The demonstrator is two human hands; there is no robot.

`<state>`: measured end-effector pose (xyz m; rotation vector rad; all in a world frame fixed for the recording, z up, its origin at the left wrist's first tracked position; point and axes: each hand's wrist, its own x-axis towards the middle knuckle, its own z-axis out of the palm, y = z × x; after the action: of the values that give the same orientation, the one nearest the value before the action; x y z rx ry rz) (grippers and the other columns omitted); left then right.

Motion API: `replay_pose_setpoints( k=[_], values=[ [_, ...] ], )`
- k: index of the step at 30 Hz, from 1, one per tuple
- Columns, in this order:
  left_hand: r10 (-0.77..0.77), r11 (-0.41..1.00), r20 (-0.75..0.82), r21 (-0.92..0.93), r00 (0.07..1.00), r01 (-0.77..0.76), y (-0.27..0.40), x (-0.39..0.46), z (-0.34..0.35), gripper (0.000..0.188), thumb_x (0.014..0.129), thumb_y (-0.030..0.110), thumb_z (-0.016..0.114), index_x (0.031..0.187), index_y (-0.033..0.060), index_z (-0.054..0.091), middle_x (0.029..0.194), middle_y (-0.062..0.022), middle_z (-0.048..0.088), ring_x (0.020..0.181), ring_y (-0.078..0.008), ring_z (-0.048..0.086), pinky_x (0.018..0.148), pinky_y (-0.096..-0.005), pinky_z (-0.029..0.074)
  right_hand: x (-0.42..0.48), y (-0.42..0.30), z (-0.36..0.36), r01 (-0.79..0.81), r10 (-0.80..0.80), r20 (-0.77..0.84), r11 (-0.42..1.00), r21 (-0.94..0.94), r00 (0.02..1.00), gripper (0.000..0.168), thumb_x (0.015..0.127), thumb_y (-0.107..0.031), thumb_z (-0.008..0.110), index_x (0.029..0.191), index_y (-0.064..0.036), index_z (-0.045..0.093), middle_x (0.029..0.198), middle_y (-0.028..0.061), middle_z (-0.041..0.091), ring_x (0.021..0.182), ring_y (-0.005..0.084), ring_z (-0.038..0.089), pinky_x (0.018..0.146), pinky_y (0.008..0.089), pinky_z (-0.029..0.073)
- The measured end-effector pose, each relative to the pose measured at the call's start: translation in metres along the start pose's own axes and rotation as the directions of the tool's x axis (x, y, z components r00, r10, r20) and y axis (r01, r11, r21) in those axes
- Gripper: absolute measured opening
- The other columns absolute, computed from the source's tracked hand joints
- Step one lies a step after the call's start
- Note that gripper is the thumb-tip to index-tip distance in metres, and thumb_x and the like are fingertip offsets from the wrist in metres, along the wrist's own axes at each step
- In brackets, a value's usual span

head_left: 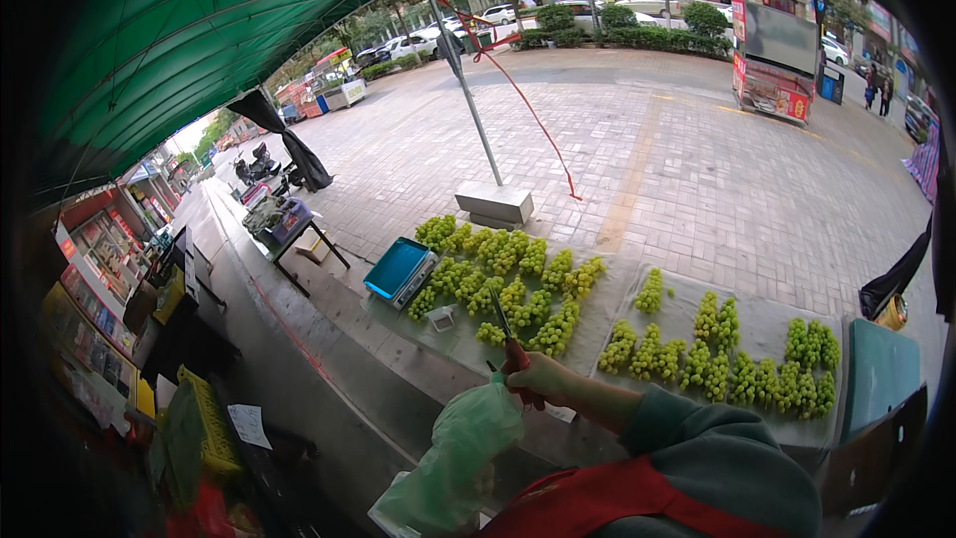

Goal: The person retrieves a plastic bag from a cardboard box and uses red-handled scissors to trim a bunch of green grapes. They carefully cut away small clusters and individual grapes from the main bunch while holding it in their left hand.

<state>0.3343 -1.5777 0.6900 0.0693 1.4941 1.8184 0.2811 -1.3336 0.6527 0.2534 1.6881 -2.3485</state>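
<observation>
My right hand [541,377] grips a pair of scissors with red handles [515,356]. One dark blade [500,312] points up over the grapes, and the other tip shows lower down, so the blades are spread. Just below and left of it is a translucent green plastic bag or glove [474,422]. It seems to cover my left hand, whose fingers I cannot make out. Bunches of green grapes [556,329] lie in rows on a stall table under a pale sheet [620,291]. More bunches [777,381] lie at the right.
A weighing scale with a blue tray [399,269] stands at the table's left end. A small white box [441,318] sits among the bunches. At the right edge is a teal lid or board [881,373]. A tent pole [467,90] rises from a concrete block [494,205]. Yellow crates [198,418] are at left.
</observation>
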Motion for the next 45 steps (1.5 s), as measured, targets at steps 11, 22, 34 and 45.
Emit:
replay_pose_setpoints(
  k=[11, 22, 34, 45],
  values=[
    [-0.053, 0.998, 0.066, -0.04, 0.996, 0.056, 0.011, 0.042, 0.004, 0.035, 0.094, 0.024, 0.049, 0.124, 0.0083, 0.049, 0.083, 0.0005, 0.046, 0.067, -0.0083, 0.043, 0.059, -0.0231, 0.037, 0.021, -0.01, -0.021, -0.091, -0.016, 0.318, 0.944, 0.317, 0.948, 0.023, 0.079, -0.006, 0.062, 0.098, -0.008, 0.05, 0.076, 0.0022, 0.053, 0.058, 0.013, 0.052, 0.045, 0.0286, 0.042],
    [-0.095, 0.994, 0.162, -0.03, 0.982, 0.101, 0.02, 0.113, 0.042, 0.034, 0.094, 0.024, 0.049, 0.123, 0.0081, 0.05, 0.085, -0.0003, 0.048, 0.069, -0.0092, 0.045, 0.061, -0.024, 0.039, 0.051, -0.095, -0.06, 0.331, 0.09, 0.624, 0.784, -0.524, 0.776, 0.024, 0.072, -0.013, 0.068, 0.091, -0.006, 0.055, 0.079, 0.0053, 0.058, 0.072, 0.0132, 0.056, 0.06, 0.0306, 0.046],
    [-0.098, 0.993, 0.175, -0.052, 0.98, 0.109, 0.026, 0.133, 0.026, 0.033, 0.094, 0.024, 0.049, 0.122, 0.0078, 0.051, 0.086, -0.0012, 0.05, 0.071, -0.0102, 0.047, 0.062, -0.0249, 0.04, 0.038, -0.026, -0.075, 0.247, -0.201, 0.168, 0.909, -0.334, 0.965, 0.025, 0.074, -0.013, 0.066, 0.093, -0.004, 0.053, 0.077, 0.0044, 0.056, 0.073, 0.0151, 0.056, 0.064, 0.0314, 0.047],
    [-0.135, 0.988, 0.188, -0.052, 0.973, 0.147, 0.019, 0.142, 0.051, 0.032, 0.094, 0.024, 0.048, 0.122, 0.0075, 0.051, 0.088, -0.0021, 0.051, 0.073, -0.0111, 0.049, 0.063, -0.0257, 0.042, 0.101, -0.019, -0.067, 0.353, -0.471, -0.036, 0.708, -0.612, 0.881, 0.033, 0.076, -0.015, 0.064, 0.104, -0.001, 0.055, 0.093, 0.0121, 0.061, 0.085, 0.0238, 0.059, 0.077, 0.0353, 0.048]
  ],
)
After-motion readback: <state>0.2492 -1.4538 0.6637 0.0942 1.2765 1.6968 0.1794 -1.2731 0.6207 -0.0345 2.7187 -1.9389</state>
